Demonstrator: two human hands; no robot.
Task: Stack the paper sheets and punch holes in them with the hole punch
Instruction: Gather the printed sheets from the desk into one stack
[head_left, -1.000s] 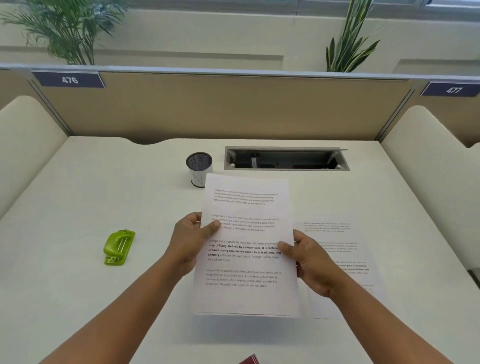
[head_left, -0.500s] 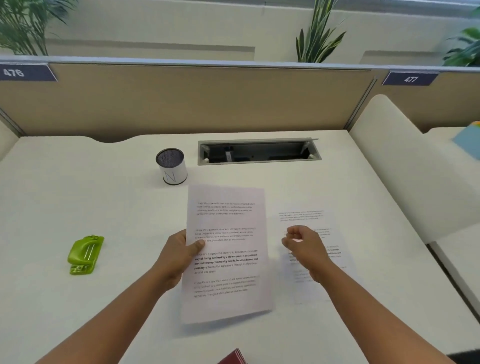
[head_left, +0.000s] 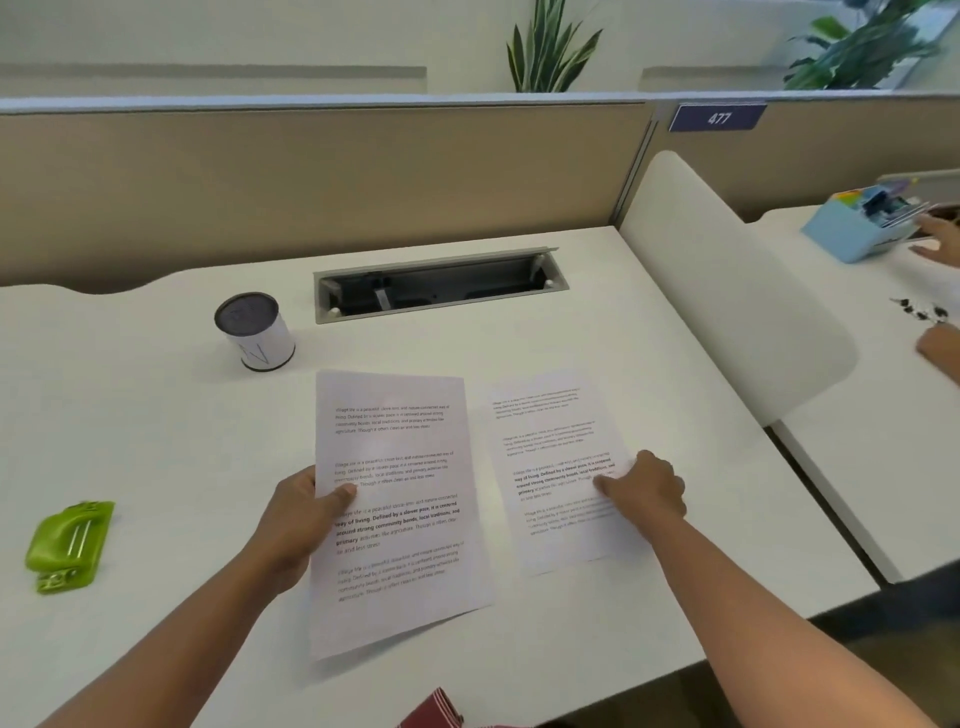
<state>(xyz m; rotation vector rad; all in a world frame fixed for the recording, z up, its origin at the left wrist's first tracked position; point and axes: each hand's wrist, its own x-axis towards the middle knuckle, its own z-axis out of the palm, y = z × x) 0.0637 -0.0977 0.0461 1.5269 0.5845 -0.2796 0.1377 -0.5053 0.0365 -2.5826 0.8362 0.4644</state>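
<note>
— Beige partition panels (head_left: 311, 182) closed off the far side of the white counter (head_left: 156, 441), didn't they? What lay on it?

— Yes, with a blue number plate reading 477 (head_left: 717, 118) at the far right and green plants (head_left: 550, 49) behind. A grey cable tray set into the counter (head_left: 439, 285) stood open at the far middle, and a small white cylindrical can with a dark lid (head_left: 255, 331) stood just left of it.

— And the paper?

— Two lots. A white printed sheet of paper (head_left: 395, 499) sat near the middle, its near edge lifted off the counter and casting a shadow. A second white printed sheet (head_left: 550, 447) lay flat just to the right of it, apart from the first.

— How was each grip?

— The left hand (head_left: 296, 525) pinched the left edge of the middle sheet, thumb on top, fingers hidden beneath. The right hand (head_left: 644, 491) rested on the right-hand sheet with its fingers curled loosely and pressing down; whether it had actually closed on the paper, I could not tell.

— The punch?

— The lime-green plastic hole punch (head_left: 70, 545) sat on the counter at the near left, well apart from both sheets and both hands.

— Anything else?

— A light-blue box of coloured items (head_left: 852, 234) on the neighbouring counter at the far right, with another person's hand (head_left: 937, 241) beside it.
</note>
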